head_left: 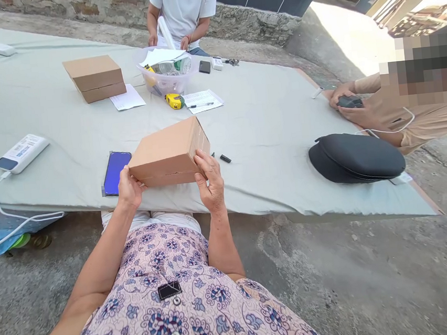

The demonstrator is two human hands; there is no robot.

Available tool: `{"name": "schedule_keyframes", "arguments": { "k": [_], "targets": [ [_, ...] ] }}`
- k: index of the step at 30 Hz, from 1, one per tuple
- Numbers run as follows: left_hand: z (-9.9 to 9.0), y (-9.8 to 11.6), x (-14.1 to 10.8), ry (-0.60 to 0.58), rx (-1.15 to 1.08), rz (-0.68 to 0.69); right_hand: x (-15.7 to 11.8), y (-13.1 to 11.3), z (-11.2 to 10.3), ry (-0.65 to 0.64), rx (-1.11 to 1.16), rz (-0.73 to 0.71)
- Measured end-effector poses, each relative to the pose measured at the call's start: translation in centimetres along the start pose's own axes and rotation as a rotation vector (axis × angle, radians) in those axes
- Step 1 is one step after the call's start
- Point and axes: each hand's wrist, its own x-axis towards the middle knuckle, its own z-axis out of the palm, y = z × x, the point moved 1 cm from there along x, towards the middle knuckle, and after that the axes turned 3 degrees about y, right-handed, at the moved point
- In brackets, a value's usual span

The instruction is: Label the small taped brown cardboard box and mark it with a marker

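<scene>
A brown cardboard box [166,146] is held between my two hands near the table's front edge, its near side tilted up toward me. My left hand [129,189] grips its left end, thumb on the near face and fingers partly hidden underneath. At the right end, my right hand [210,182] is closed around the corner, fingers on the end face. Beside my left hand lies a phone [117,172] with a blue screen, partly covered by the box. A small black cap [225,158] rests just right of my right hand.
Behind are another cardboard box [96,77], a plastic basket [170,83], a yellow tape measure [174,101] and a paper with a pen [204,101]. A white power bank [22,153] lies left, a black case [357,157] right. Two people sit at the table [258,117].
</scene>
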Motion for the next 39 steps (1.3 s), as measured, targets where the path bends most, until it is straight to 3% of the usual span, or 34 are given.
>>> {"name": "schedule_keyframes", "arguments": {
  "k": [7, 11, 14, 17, 20, 24, 26, 30, 34, 39],
  "targets": [
    [0.4, -1.5, 0.4, 0.009, -0.004, -0.142, 0.4, -1.1, -0.1, 0.06, 0.039, -0.097],
    [-0.1, -1.8, 0.8, 0.022, 0.054, -0.057, 0.3, -1.1, 0.0, 0.069, -0.005, -0.118],
    [-0.8, -1.5, 0.9, 0.09, 0.251, 0.218, 0.3, -1.1, 0.1, 0.067, -0.015, -0.108],
    [-1.2, -1.0, 0.3, 0.107, 0.574, 0.676, 0.4, -1.2, 0.2, 0.072, -0.002, -0.108],
    [-0.9, -0.9, -0.9, 0.009, 0.853, 1.101, 0.4, -1.4, 0.3, 0.085, 0.01, -0.121],
    [0.2, -1.4, -2.3, -0.158, 1.029, 1.403, 0.5, -1.6, 0.3, 0.067, -0.012, -0.118],
    [0.7, -1.8, -2.7, -0.208, 1.072, 1.416, 0.5, -1.7, 0.4, 0.057, -0.025, -0.112],
    [1.4, -2.3, -3.1, -0.259, 1.027, 1.232, 0.4, -1.8, 0.6, 0.039, -0.03, -0.092],
    [1.9, -2.4, -3.7, -0.216, 0.845, 1.071, 0.4, -2.1, 0.9, 0.015, -0.058, -0.056],
    [2.3, -2.3, -4.2, -0.17, 0.793, 1.017, 0.5, -2.5, 1.3, 0.004, -0.066, -0.039]
  ]
}}
